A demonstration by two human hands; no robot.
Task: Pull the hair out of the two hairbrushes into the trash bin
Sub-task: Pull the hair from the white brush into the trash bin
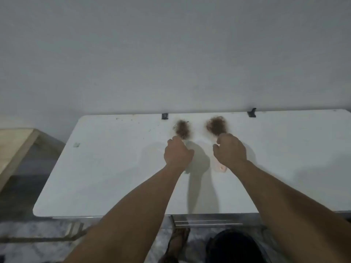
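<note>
On the white table point(114, 177), each hand grips a hair-clogged hairbrush: left hand point(177, 153), right hand point(230, 149); black trash bin point(233, 245) below.

My left hand point(177, 154) covers most of the left hairbrush point(182, 132), and my right hand point(230, 150) covers the middle of the right hairbrush point(217, 126); whether my fingers grip the handles I cannot tell. Brown hair buries both bristle heads. The whole view is soft. The surface point(114, 177) runs off the right edge. Below it, a dark round shape point(235, 247) is cut off.
</note>
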